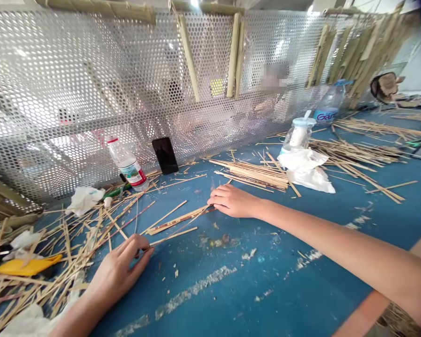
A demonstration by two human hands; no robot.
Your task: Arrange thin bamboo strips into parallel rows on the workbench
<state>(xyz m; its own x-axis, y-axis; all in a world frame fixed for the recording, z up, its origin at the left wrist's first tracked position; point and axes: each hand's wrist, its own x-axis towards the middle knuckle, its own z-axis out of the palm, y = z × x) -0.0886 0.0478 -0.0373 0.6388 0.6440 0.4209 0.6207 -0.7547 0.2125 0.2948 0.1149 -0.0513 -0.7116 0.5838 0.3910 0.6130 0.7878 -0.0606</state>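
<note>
My left hand rests low on the blue table, thumb and fingers pinched on the near end of a thin bamboo strip. The strip runs up and to the right across the table. My right hand lies knuckles up at its far end, fingers curled closed on the strip and on a small dark tool tip I cannot make out. A few other flat bamboo slats lie between the two hands.
Loose bamboo slivers and a yellow object clutter the left. A bundle of strips, white tissue, bottles and a black phone stand along the perforated metal screen. More strips lie far right.
</note>
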